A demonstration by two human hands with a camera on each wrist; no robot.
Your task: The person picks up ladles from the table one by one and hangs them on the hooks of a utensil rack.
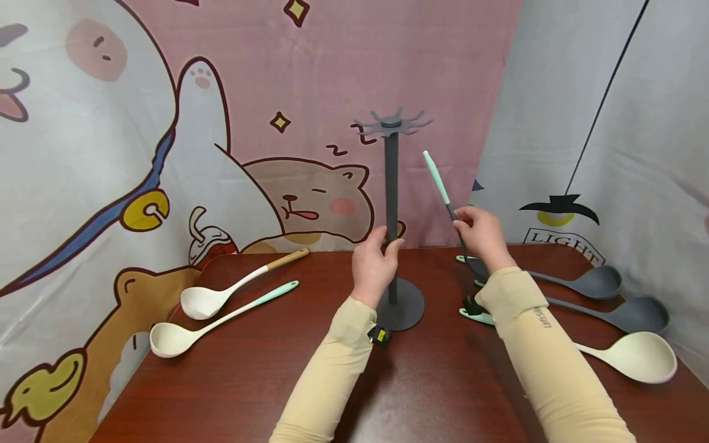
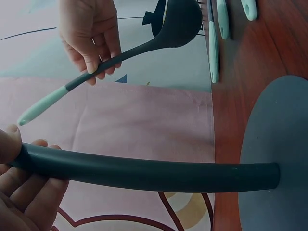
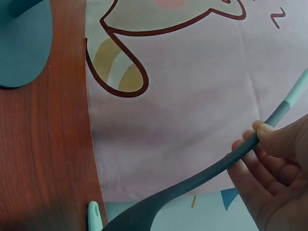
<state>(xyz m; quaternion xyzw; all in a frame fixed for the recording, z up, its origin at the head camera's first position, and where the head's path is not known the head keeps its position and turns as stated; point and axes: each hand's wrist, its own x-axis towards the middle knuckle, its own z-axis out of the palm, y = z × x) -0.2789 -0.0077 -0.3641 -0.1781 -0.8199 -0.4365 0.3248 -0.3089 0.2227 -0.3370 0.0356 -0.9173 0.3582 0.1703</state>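
My left hand (image 1: 373, 266) grips the upright pole of a dark grey utensil stand (image 1: 391, 178), thumb and fingers round it at about mid-height. At the stand's top is a ring of radiating hooks (image 1: 392, 123) with nothing hanging on them; its round base (image 1: 404, 307) rests on the table. My right hand (image 1: 483, 239), to the right of the pole, pinches a dark grey ladle (image 2: 139, 49) by its shaft. The ladle's mint handle end (image 1: 436, 177) points up toward the hooks, and its bowl (image 2: 180, 24) hangs low, partly hidden by the hand in the head view.
On the table's left lie a white ladle with a wooden handle (image 1: 205, 303) and a cream ladle with a mint handle (image 1: 174, 339). At the right lie two dark grey ladles (image 1: 600, 282) and a cream ladle (image 1: 645, 358), partly behind the right sleeve. Printed cloth stands behind the table (image 1: 244, 394).
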